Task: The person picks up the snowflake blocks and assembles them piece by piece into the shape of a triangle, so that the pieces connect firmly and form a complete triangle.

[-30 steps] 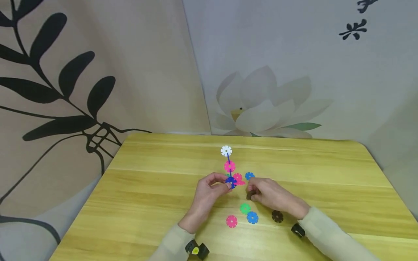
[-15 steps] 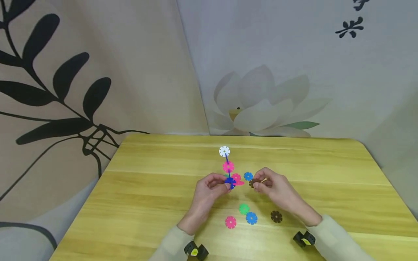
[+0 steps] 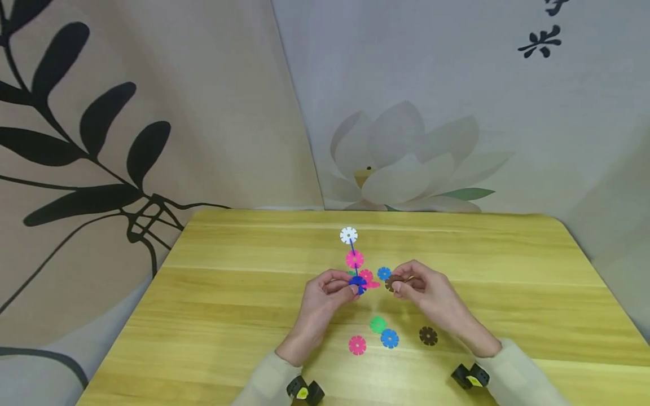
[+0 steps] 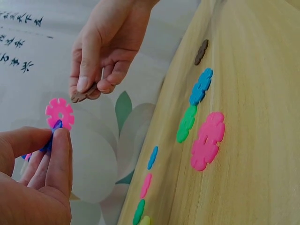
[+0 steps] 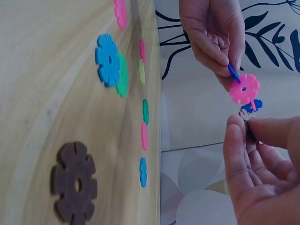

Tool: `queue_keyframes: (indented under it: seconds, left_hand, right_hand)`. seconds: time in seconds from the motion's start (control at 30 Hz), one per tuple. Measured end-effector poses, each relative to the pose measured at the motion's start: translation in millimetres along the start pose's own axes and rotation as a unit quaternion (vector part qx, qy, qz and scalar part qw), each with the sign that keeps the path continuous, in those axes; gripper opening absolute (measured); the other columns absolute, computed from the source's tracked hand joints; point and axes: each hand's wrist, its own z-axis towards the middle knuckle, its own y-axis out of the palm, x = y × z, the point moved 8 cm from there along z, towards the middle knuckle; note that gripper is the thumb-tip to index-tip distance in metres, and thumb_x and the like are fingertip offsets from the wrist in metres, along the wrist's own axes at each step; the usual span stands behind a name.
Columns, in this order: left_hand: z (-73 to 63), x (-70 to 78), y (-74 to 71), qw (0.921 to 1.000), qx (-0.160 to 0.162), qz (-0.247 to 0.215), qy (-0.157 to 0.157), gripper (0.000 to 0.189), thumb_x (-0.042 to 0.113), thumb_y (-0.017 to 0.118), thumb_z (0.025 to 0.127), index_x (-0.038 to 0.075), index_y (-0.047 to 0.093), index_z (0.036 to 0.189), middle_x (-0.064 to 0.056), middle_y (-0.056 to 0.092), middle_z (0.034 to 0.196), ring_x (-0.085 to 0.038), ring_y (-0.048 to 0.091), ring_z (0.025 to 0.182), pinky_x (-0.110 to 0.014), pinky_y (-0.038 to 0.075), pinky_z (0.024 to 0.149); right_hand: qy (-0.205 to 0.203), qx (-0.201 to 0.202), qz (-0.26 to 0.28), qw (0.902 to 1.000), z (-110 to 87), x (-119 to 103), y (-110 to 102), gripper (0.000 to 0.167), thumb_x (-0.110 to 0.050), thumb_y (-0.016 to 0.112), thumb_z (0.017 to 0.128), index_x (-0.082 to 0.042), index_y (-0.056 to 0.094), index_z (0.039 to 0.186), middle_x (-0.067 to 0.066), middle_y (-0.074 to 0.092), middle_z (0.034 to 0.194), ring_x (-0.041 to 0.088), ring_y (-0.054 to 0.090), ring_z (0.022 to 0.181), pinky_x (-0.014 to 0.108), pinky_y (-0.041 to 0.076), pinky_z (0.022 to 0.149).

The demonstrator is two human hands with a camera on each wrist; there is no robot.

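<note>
My left hand (image 3: pixel 330 301) pinches a dark blue notched disc (image 3: pixel 358 285) between thumb and fingers. It ends a linked chain rising away from me, with a pink notched disc (image 3: pixel 355 259), narrow blue discs seen edge-on and a white notched disc (image 3: pixel 348 235) at the far end. In the left wrist view the chain's pink disc (image 4: pixel 60 114) stands just past the fingertips. To the right, my right hand (image 3: pixel 431 293) pinches a brown notched disc (image 3: pixel 392 283), partly covered by the fingers. A gap separates the brown disc from the chain in the head view.
Loose notched discs lie on the wooden table (image 3: pixel 228 293): pink (image 3: pixel 358 345), green (image 3: pixel 378 325), light blue (image 3: pixel 390 339) and brown (image 3: pixel 429 336) near me. Farther back are another light blue disc (image 3: pixel 384 273) and several more. A patterned wall (image 3: pixel 244 113) stands behind the table.
My right hand has lifted the brown disc up and back from the table, and turned it towards the chain. The left hand stays nearly still with its blue disc; the head view has shifted slightly.
</note>
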Motion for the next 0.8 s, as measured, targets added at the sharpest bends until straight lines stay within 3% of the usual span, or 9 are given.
queue_keyframes:
  seconds: [0.33, 0.8]
  left_hand:
    - [-1.9, 0.9, -0.1, 0.9999, 0.0, 0.011, 0.005, 0.025, 0.002, 0.076, 0.088, -0.004, 0.067, 0.11, -0.014, 0.077, 0.096, -0.03, 0.076, 0.089, -0.031, 0.06, 0.084]
    - [-2.3, 2.0, -1.4, 0.9999, 0.007, 0.01, 0.008, 0.024, 0.0, 0.076, 0.087, -0.004, 0.067, 0.109, -0.014, 0.077, 0.096, -0.021, 0.075, 0.084, -0.03, 0.06, 0.083]
  right_hand:
    - [-0.003, 0.004, -0.007, 1.0, -1.8, -6.2, 7.1, 0.017, -0.009, 0.069, 0.1, -0.002, 0.065, 0.114, 0.011, 0.073, 0.105, 0.038, 0.073, 0.092, 0.037, 0.062, 0.08]
    - [-0.009, 0.006, -0.013, 0.9999, -3.0, -8.9, 10.7, 0.017, -0.01, 0.07, 0.099, -0.002, 0.065, 0.114, 0.009, 0.072, 0.102, 0.037, 0.074, 0.093, 0.04, 0.062, 0.079]
